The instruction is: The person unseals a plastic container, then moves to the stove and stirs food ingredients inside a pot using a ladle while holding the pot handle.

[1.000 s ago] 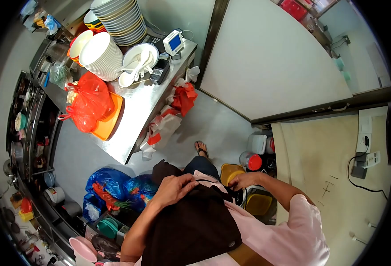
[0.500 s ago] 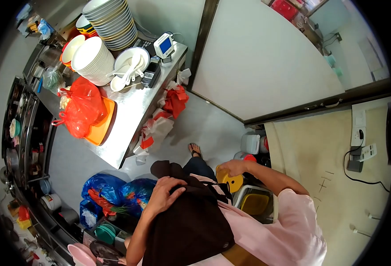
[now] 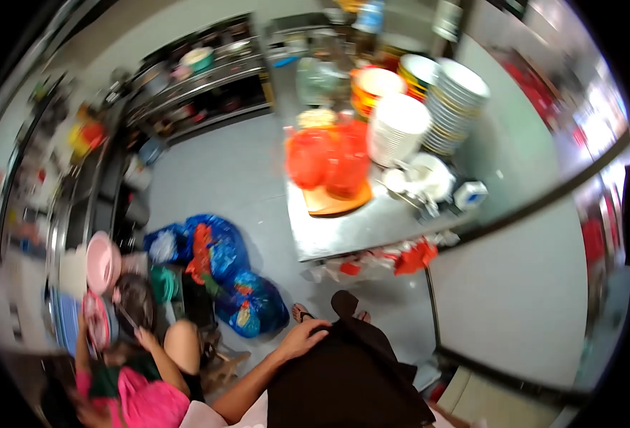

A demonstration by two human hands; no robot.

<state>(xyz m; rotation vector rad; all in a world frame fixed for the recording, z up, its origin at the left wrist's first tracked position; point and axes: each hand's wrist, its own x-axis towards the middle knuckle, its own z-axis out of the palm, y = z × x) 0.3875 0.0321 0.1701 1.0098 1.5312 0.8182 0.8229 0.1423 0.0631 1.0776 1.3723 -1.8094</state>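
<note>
My left hand (image 3: 304, 339) lies on the dark brown apron (image 3: 343, 378) over my front, its fingers stretched out along the cloth. It looks laid on the fabric rather than closed round it. My right hand is out of the picture; only a bit of pink sleeve shows at the bottom edge. Knotted blue plastic bags (image 3: 250, 303) stand on the floor to the left of my left hand. Beyond my feet is the steel table (image 3: 329, 239), bearing an orange tray (image 3: 336, 203) with red plastic bags (image 3: 327, 160) on it.
Stacked white bowls (image 3: 399, 132) and taller stacked bowls (image 3: 457, 107) stand on the table. At lower left a person in a pink top (image 3: 147, 399) sits beside a pink basin (image 3: 103, 262), hands at a red-rimmed tub (image 3: 99, 321). A white partition (image 3: 515, 314) borders the right.
My view has swung left, bringing the seated person in. My right hand, earlier at a yellow lid-like thing by the containers, has left the view. My left hand stays on the apron.
</note>
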